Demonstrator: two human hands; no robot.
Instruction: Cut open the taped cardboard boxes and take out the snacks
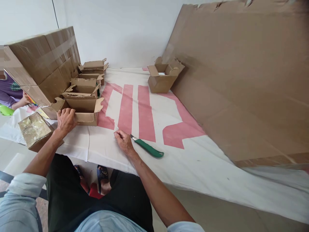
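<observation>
My left hand (66, 120) is closed on the near left corner of an open cardboard box (86, 119), its fingers bent over the edge. The box's flaps stand up, and the part of its inside that shows is bare cardboard. On the cloth to the right rests my right hand (124, 141), fingers curled and tips together; whatever is between them, if anything, is hidden. Just beside that hand lies a green-handled utility knife (149, 148), its blade end pointing toward the hand.
More open boxes (83, 86) line up behind the held one, against a tall taped stack of cartons (54, 61). A taped box (36, 130) sits at left. Farther back stands another open box (160, 84), beside a large cardboard sheet (241, 80). A person's purple sleeve (11, 91) shows far left.
</observation>
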